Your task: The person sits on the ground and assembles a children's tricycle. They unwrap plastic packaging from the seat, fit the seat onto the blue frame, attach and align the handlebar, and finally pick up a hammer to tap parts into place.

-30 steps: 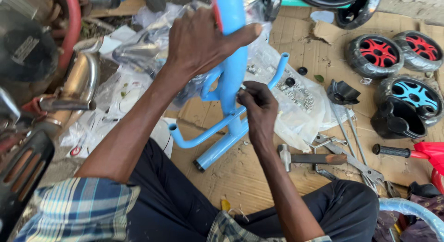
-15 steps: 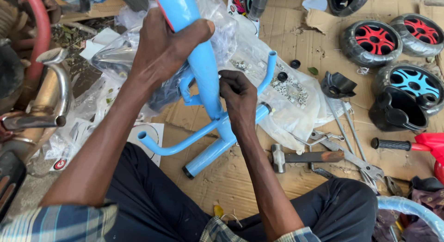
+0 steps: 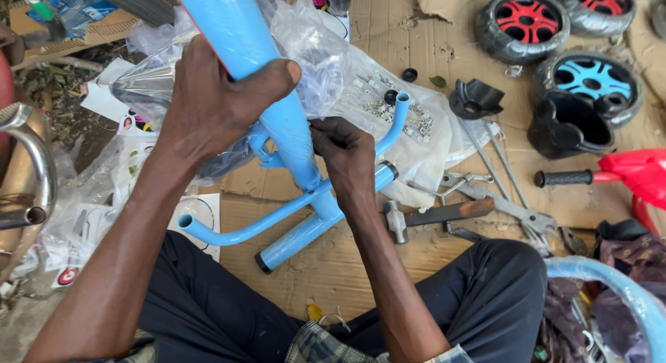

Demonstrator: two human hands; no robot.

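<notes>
With the light-blue tubular metal frame [image 3: 291, 162] gripped at its main tube by the left hand [image 3: 208, 106] and pinched lower by the right hand [image 3: 347, 155], small silver hardware [image 3: 402, 113] beyond the right hand could be scattered if it swings.

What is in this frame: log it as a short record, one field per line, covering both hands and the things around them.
Setting: cardboard sheet on the ground, person seated
Left hand: wrapped around the main tube of the light blue frame
Right hand: fingers pinched at the frame's junction; what they hold is hidden
Tools: hammer and wrenches right of the frame
Hardware: small nuts and bolts on a clear plastic bag
Wheels: red-spoked wheel, blue-spoked wheel
</notes>
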